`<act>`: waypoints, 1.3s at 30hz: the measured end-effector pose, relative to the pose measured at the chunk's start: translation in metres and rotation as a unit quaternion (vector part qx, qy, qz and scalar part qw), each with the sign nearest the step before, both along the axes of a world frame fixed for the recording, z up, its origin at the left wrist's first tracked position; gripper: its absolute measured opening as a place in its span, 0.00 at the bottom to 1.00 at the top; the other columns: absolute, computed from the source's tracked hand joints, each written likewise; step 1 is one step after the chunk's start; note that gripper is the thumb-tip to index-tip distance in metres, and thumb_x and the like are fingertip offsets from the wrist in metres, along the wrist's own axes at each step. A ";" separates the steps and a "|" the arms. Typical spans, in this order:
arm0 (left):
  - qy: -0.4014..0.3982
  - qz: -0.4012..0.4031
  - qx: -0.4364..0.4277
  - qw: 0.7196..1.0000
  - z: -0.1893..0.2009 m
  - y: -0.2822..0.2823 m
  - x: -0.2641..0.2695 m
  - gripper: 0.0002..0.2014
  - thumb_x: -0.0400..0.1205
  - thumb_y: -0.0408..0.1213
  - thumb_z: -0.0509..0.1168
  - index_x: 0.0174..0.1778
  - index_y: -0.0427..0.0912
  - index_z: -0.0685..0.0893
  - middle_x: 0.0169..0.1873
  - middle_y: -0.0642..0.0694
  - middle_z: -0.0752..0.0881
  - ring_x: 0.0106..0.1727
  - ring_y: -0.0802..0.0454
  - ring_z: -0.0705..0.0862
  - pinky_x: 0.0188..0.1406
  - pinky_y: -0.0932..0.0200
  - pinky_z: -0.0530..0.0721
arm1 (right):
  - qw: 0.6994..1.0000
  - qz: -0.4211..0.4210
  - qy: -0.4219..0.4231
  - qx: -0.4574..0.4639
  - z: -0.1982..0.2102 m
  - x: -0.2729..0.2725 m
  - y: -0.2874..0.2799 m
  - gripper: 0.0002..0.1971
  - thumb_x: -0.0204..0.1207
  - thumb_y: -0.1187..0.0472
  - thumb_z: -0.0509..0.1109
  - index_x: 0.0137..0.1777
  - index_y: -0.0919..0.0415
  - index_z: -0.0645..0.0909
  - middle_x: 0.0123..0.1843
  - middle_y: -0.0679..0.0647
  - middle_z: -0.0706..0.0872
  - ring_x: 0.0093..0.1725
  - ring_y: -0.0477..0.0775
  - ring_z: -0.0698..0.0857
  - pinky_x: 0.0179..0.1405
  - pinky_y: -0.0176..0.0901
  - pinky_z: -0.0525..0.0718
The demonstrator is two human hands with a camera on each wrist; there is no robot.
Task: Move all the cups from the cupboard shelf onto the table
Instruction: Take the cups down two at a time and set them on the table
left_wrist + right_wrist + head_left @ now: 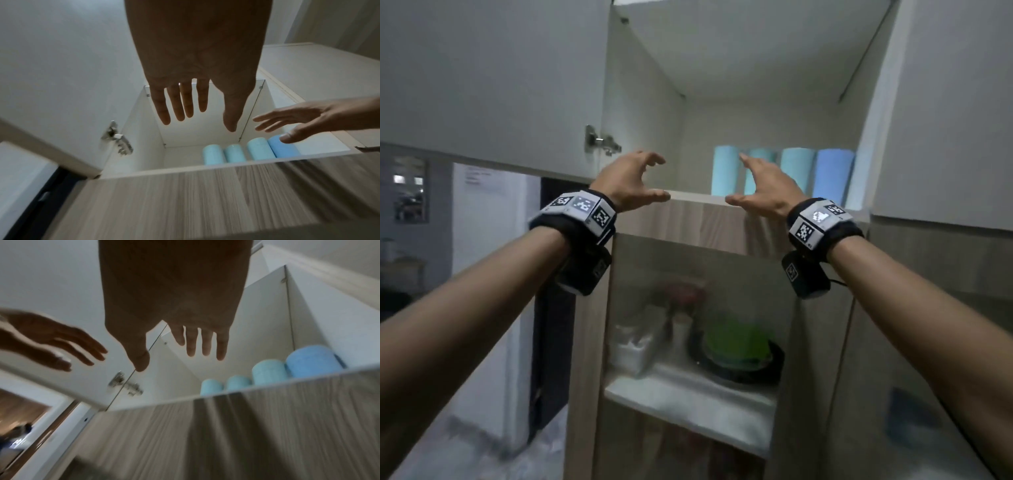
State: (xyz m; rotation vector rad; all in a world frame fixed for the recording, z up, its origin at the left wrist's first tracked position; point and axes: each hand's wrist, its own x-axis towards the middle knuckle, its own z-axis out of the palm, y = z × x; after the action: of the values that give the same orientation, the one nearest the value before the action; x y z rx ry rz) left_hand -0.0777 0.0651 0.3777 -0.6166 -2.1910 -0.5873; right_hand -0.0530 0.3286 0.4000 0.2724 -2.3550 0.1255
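Several tall cups stand in a row at the back right of the upper cupboard shelf [695, 197]: three pale teal cups [724, 174] [234, 153] [269, 372] and one blue cup [832, 176] [284, 148] [312, 361] at the right end. My left hand [664, 178] [197, 121] hovers over the shelf's front edge, left of the cups, fingers spread and holding nothing. My right hand [736, 178] [174, 361] is raised in front of the teal cups, fingers straight, touching none of them. No table is in view.
The white cupboard door [482, 85] stands open on the left with its metal hinge [601, 140] close to my left hand. A second white door [945, 102] is at the right. Below, a lower compartment holds a green bowl [736, 342] and a white container [633, 346].
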 end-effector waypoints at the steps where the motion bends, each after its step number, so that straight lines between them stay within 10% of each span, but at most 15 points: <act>1: 0.013 0.002 -0.012 1.000 0.013 0.009 -0.009 0.31 0.69 0.50 0.76 0.69 0.49 0.77 0.67 0.45 0.81 0.65 0.45 0.81 0.64 0.50 0.80 | 1.000 -0.010 0.008 -0.013 0.015 -0.006 0.008 0.46 0.70 0.42 0.73 0.84 0.56 0.56 0.81 0.59 0.69 0.80 0.61 0.68 0.77 0.58 0.70; 11: 0.051 -0.028 -0.076 0.995 0.118 0.084 -0.096 0.30 0.70 0.46 0.75 0.69 0.49 0.78 0.68 0.46 0.83 0.68 0.45 0.81 0.66 0.52 0.78 | 0.990 -0.137 -0.012 0.041 0.104 -0.060 0.013 0.46 0.70 0.46 0.77 0.83 0.55 0.56 0.80 0.56 0.72 0.78 0.60 0.73 0.75 0.51 0.71; 26: -0.027 -0.034 -0.200 0.979 0.142 0.148 -0.200 0.34 0.70 0.36 0.76 0.74 0.44 0.75 0.68 0.43 0.82 0.68 0.44 0.81 0.62 0.57 0.78 | 0.951 -0.275 -0.133 0.038 0.115 -0.150 0.009 0.49 0.69 0.56 0.79 0.84 0.62 0.54 0.82 0.61 0.68 0.79 0.60 0.71 0.76 0.51 0.72; 31: -0.003 -0.044 -0.196 0.980 0.151 0.144 -0.198 0.20 0.71 0.31 0.74 0.60 0.45 0.86 0.56 0.40 0.89 0.58 0.42 0.85 0.45 0.60 0.75 | 0.957 -0.263 -0.104 0.068 0.119 -0.152 0.009 0.39 0.72 0.63 0.75 0.82 0.54 0.63 0.78 0.58 0.76 0.76 0.59 0.75 0.69 0.43 0.74; 39: 0.030 -0.073 -0.110 0.991 0.143 0.118 -0.164 0.19 0.69 0.30 0.75 0.55 0.53 0.88 0.49 0.41 0.91 0.52 0.42 0.88 0.53 0.56 0.85 | 0.985 -0.160 -0.065 0.017 0.117 -0.131 0.013 0.35 0.69 0.66 0.77 0.77 0.50 0.73 0.70 0.58 0.84 0.69 0.57 0.82 0.66 0.41 0.78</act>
State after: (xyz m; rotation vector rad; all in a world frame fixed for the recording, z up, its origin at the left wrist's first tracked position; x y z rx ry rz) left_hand -0.2418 0.1828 0.5210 -0.9060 -2.1837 -0.3977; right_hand -0.1836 0.3415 0.5167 -0.1024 -2.4980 -0.0546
